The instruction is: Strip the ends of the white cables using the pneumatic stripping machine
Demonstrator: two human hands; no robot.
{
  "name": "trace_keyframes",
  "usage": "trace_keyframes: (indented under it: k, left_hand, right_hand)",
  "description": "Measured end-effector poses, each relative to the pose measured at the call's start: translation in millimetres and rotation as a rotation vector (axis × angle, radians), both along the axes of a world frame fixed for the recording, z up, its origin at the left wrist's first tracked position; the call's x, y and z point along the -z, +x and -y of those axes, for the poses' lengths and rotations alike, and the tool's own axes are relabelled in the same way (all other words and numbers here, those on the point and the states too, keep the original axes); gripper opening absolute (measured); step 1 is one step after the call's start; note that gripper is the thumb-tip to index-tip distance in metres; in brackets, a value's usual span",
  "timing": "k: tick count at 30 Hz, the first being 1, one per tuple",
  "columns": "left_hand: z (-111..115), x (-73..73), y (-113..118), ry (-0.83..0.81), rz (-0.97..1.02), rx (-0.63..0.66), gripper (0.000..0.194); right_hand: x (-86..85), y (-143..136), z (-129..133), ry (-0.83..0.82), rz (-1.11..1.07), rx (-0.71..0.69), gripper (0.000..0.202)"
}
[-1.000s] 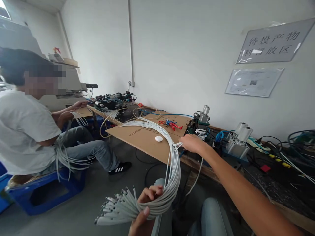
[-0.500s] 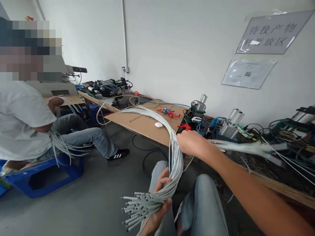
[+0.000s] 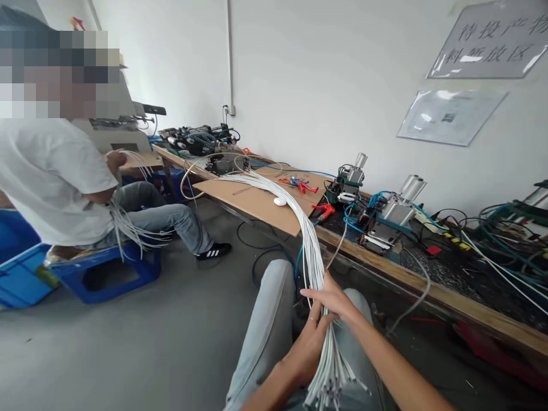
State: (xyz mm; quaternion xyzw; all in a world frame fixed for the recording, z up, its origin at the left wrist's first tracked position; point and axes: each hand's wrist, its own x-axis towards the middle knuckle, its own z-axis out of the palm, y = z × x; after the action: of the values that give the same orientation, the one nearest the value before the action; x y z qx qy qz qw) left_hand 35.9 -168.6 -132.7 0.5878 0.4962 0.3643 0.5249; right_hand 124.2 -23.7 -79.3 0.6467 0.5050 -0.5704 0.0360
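A thick bundle of white cables (image 3: 311, 251) arcs from the cardboard sheet (image 3: 257, 202) down over my lap, its cut ends fanned out at the bottom. My left hand (image 3: 310, 342) is wrapped round the bundle just above the fanned ends. Directly above it, my right hand (image 3: 331, 297) also closes on the bundle, its thumb lying across the cables. The two hands touch each other. A small white oval object (image 3: 279, 201) lies on the cardboard beside the bundle.
Red-handled tools (image 3: 299, 185) lie on the cardboard, another (image 3: 324, 211) near its corner. Metal clamping machines (image 3: 400, 208) and hoses line the bench (image 3: 454, 302) at right. At left a seated person (image 3: 55, 177) holds white cables, beside a blue crate (image 3: 25, 279).
My right hand has come down from the upper bundle to beside my left hand, and the blurred strands near that forearm are gone. The cable ends have swung right and now point downward.
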Motion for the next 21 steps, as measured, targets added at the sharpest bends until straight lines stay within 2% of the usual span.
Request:
trace_keyframes:
  k: [3,5,6,8,11,14,17,19,21]
  left_hand:
    - [-8.8,-4.5,10.6,0.129,-0.155,0.194,0.094]
    - [-18.9,-11.5,19.1,0.214,-0.249,0.26,0.102]
    - [-24.0,-15.9,24.8,0.258,-0.294,0.272,0.103]
    - [-32.4,-25.2,39.7,0.342,-0.387,0.252,0.093]
    - [-36.9,-35.9,70.5,0.454,-0.547,0.151,0.066]
    - [-35.4,-39.8,105.7,0.483,-0.698,0.014,0.045]
    - [-36.5,-43.6,135.0,0.46,-0.75,-0.083,0.044]
    - [-40.9,-48.1,146.5,0.457,-0.739,-0.119,0.043]
    - [-46.7,-52.2,150.3,0.468,-0.701,-0.133,0.042]
  right_hand:
    - [5.0,19.5,-10.0,-0.054,-0.03,0.07,0.044]
    - [-3.0,32.5,-21.6,-0.134,-0.064,0.099,0.028]
    - [-9.5,38.1,-28.0,-0.177,-0.088,0.107,0.026]
    - [-23.8,47.1,-39.6,-0.242,-0.133,0.109,0.028]
    - [-37.6,55.8,-49.7,-0.276,-0.131,0.079,0.029]
    - [-35.9,62.9,-51.9,-0.222,-0.073,-0.012,0.04]
    - [-28.7,70.8,-53.2,-0.104,0.056,-0.151,0.065]
    - [-26.5,75.2,-55.3,-0.047,0.192,-0.247,0.076]
    - [-26.9,78.6,-58.4,-0.013,0.329,-0.325,0.072]
